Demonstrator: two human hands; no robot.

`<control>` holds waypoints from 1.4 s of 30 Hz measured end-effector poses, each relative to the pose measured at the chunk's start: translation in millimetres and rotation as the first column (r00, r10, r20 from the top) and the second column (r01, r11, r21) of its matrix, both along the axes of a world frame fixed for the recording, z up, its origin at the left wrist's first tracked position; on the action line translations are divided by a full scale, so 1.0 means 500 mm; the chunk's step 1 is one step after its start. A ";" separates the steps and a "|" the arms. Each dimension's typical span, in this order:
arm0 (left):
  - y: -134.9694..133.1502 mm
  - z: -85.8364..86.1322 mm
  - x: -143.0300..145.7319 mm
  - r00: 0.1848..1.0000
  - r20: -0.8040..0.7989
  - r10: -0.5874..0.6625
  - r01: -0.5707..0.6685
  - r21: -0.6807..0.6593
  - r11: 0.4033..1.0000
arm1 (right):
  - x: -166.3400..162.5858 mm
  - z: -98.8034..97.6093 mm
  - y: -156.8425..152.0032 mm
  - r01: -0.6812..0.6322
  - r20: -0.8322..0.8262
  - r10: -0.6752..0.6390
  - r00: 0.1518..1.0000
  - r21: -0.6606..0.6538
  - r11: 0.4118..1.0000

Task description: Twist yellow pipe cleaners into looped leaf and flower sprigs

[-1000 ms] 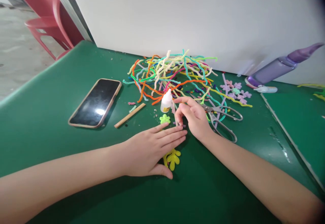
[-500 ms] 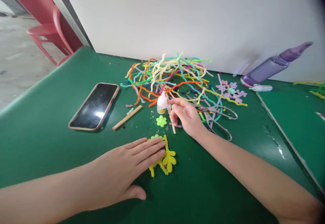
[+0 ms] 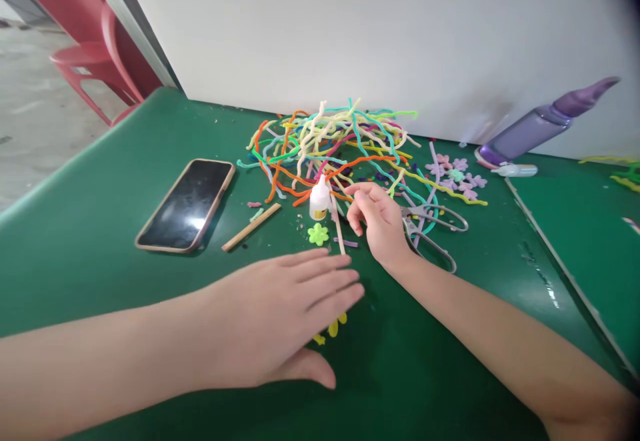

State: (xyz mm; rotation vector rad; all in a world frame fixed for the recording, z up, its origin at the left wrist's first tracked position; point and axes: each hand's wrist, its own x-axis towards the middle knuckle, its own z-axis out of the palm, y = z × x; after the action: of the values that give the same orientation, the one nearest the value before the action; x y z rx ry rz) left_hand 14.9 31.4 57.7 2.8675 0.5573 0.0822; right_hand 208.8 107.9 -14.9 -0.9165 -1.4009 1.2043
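Observation:
My left hand (image 3: 295, 307) is stretched out flat, fingers extended, over the yellow pipe-cleaner piece (image 3: 339, 324) and hides most of it. Whether the palm touches it, I cannot tell. Just beyond the fingertips lies a small lime-green flower (image 3: 318, 234). Behind that stands a small white glue bottle (image 3: 319, 199) with a pointed tip. My right hand (image 3: 377, 217), fingers loosely curled and apart, is to the right of the bottle with nothing visible in it. A thin pale stick (image 3: 339, 227) lies between bottle and hand. Grey-handled scissors (image 3: 440, 217) lie partly behind the right wrist.
A heap of colourful pipe cleaners (image 3: 340, 141) lies against the white wall. A phone (image 3: 186, 205) and a wooden stick (image 3: 251, 227) are at left. Pastel flowers (image 3: 457, 175), a purple bottle (image 3: 525, 135) and a small clear tube (image 3: 517, 170) are at right.
My left hand has shifted right and covers more of the yellow piece, including its green part. My right hand has drawn slightly right, away from the glue bottle and the pale stick.

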 end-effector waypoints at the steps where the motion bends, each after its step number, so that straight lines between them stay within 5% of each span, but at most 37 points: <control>1: 0.006 -0.014 0.014 0.996 0.053 -0.077 0.079 -0.020 0.997 | 0.000 0.000 0.000 -0.009 -0.005 0.009 1.000 0.001 1.000; 4: 0.021 -0.061 0.044 0.965 0.114 -0.238 0.249 -0.092 0.964 | 0.000 0.000 0.001 -0.033 -0.008 0.033 0.999 -0.006 0.999; 12: 0.033 -0.127 0.059 0.914 0.254 -0.317 0.363 -0.160 0.918 | -0.001 0.002 0.002 -0.034 -0.002 0.034 0.999 -0.022 0.999; 22: 0.039 -0.101 0.054 0.908 0.215 -0.360 0.398 -0.172 0.901 | -0.004 0.001 -0.001 -0.042 -0.004 0.042 0.999 -0.038 0.998; 27: 0.037 -0.115 0.052 0.875 0.345 -0.340 0.401 -0.122 0.908 | -0.006 0.003 -0.001 -0.082 0.008 0.082 0.997 -0.043 0.996; 42: 0.031 -0.125 0.061 0.917 0.292 -0.272 0.348 -0.254 0.902 | -0.009 0.006 -0.002 -0.137 0.048 0.138 0.989 -0.026 0.990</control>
State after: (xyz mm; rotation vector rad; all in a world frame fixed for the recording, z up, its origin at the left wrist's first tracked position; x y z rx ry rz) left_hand 45.5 46.7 -4.8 2.5537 0.0468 0.2764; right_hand 204.2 107.1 -12.0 -0.8818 -1.5136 1.3102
